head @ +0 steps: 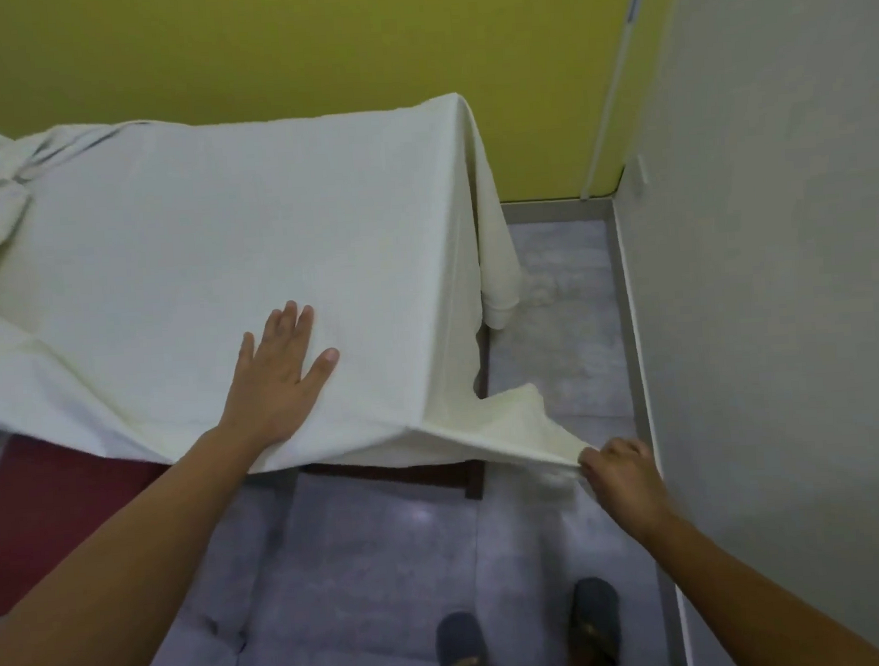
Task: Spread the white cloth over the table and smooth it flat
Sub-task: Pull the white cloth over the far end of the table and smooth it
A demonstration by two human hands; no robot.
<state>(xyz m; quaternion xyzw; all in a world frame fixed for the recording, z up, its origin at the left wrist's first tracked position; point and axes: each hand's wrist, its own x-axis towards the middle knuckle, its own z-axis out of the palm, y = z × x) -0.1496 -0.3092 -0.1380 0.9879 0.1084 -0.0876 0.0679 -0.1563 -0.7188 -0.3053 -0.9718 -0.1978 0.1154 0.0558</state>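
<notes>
The white cloth [246, 231] covers most of the table, draping down the right side and bunched in folds at the far left. The table's dark red top [47, 511] shows bare at the near left, and its dark frame [400, 476] shows under the near edge. My left hand [280, 378] lies flat on the cloth near the front edge, fingers spread. My right hand [621, 471] is off the table's near right corner, shut on the cloth's corner and holding it taut out to the right.
A yellow wall [306, 42] stands behind the table and a grey-white wall [786, 311] close on the right. A narrow strip of grey floor [555, 325] runs between table and right wall. My feet in dark slippers [462, 650] stand on the floor near the corner.
</notes>
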